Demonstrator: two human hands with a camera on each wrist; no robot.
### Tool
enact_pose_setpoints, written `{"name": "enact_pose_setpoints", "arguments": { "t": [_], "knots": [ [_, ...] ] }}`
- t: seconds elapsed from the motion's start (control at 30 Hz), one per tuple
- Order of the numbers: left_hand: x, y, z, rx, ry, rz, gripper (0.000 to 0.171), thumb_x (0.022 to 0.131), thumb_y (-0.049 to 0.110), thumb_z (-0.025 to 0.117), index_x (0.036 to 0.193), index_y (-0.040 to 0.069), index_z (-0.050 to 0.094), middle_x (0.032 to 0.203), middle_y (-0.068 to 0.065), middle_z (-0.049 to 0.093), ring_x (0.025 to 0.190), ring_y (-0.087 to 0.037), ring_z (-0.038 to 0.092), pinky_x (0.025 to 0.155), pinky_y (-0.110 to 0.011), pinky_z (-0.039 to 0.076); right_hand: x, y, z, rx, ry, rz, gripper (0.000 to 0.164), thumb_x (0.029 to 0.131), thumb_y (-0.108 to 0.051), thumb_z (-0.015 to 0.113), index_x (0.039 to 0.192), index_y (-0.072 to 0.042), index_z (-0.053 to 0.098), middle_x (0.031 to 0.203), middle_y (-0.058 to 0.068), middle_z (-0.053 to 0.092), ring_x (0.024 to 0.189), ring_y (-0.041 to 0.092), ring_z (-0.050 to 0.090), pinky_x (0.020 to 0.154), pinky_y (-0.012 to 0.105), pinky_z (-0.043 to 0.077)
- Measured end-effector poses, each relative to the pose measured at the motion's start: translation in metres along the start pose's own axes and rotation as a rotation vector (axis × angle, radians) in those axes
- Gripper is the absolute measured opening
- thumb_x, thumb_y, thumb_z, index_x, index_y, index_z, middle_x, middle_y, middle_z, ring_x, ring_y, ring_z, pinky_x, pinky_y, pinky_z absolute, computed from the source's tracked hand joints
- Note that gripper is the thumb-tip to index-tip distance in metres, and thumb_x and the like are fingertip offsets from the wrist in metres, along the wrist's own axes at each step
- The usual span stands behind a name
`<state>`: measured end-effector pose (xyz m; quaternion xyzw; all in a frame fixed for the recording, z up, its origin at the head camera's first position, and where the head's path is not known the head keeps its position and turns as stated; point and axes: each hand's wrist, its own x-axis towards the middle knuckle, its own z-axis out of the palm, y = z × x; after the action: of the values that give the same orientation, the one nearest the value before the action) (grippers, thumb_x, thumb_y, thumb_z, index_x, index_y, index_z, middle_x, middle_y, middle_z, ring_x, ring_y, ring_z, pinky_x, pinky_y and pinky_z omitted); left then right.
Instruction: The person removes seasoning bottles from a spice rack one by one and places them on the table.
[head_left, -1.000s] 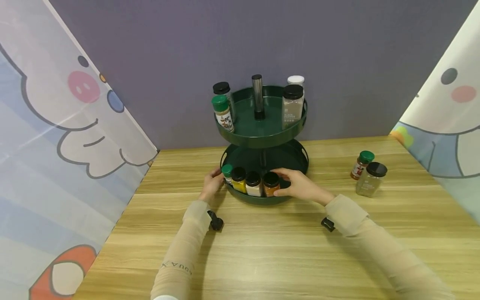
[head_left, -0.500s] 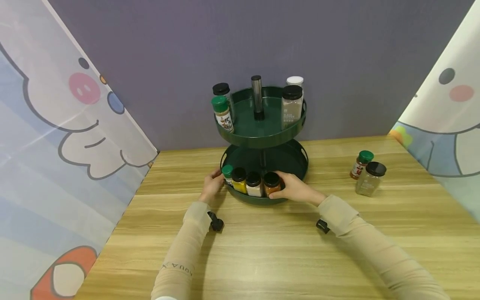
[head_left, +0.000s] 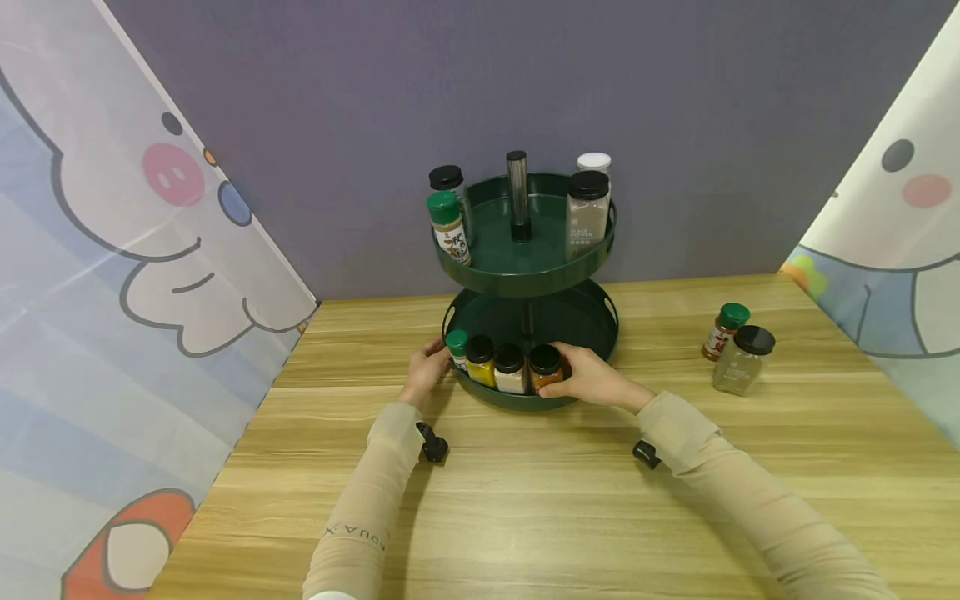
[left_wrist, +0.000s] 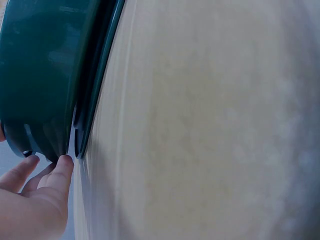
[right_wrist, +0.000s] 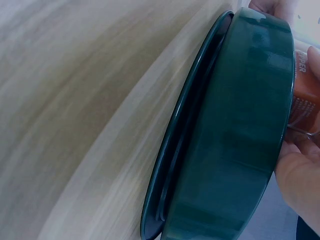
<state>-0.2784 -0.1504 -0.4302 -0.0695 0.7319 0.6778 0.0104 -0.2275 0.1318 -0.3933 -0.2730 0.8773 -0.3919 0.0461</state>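
Observation:
A dark green two-tier spice rack (head_left: pixel 522 279) stands on the wooden table. My right hand (head_left: pixel 600 379) grips a black-lidded spice jar (head_left: pixel 545 379) with orange-brown contents, at the front of the lower tray (right_wrist: pixel 240 125). It is the rightmost in a row with a white-filled jar (head_left: pixel 512 382), a yellow-filled jar (head_left: pixel 481 372) and a green-capped bottle (head_left: pixel 458 354). At the left side, my left hand (head_left: pixel 425 371) holds the lower tray's rim near its handle opening; in the left wrist view its fingertips (left_wrist: pixel 64 161) touch the green wall. Part of the orange-brown jar hides behind my fingers.
On the upper tray (head_left: pixel 517 286) stand a green-capped bottle (head_left: pixel 450 233), a black-lidded jar (head_left: pixel 447 177), a black pepper jar (head_left: pixel 587 218) and a white-lidded jar (head_left: pixel 595 161). A green-capped red bottle (head_left: pixel 718 340) and a black-lidded jar (head_left: pixel 738 371) stand at the table's right.
My right hand has shifted slightly left and closed more tightly round the orange-brown jar. My left hand stays at the tray's left rim. The other jars have not moved.

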Motion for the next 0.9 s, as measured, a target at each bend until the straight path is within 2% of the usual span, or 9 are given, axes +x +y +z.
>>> {"name": "enact_pose_setpoints", "arguments": {
  "t": [0.33, 0.9],
  "knots": [
    [0.0008, 0.0005, 0.0, -0.012, -0.009, -0.01, 0.048, 0.092, 0.012, 0.053, 0.135, -0.004, 0.039, 0.135, -0.022, 0.042, 0.124, -0.031, 0.043, 0.103, -0.039, 0.038, 0.0006, -0.0009, 0.0005, -0.017, 0.044, 0.004, 0.058, 0.073, -0.027, 0.078, 0.12, -0.005, 0.054, 0.108, 0.01, 0.064, 0.095, 0.022, 0.06, 0.081, 0.037, 0.05],
    [0.0014, -0.0002, 0.0004, -0.015, -0.003, -0.018, 0.05, 0.092, 0.014, 0.054, 0.136, -0.005, 0.038, 0.136, -0.022, 0.042, 0.125, -0.03, 0.043, 0.104, -0.038, 0.037, -0.0006, 0.0013, 0.0038, 0.003, 0.107, 0.054, 0.061, 0.07, -0.028, 0.08, 0.121, -0.006, 0.055, 0.108, 0.008, 0.063, 0.096, 0.021, 0.06, 0.082, 0.037, 0.05]
  ]
}}
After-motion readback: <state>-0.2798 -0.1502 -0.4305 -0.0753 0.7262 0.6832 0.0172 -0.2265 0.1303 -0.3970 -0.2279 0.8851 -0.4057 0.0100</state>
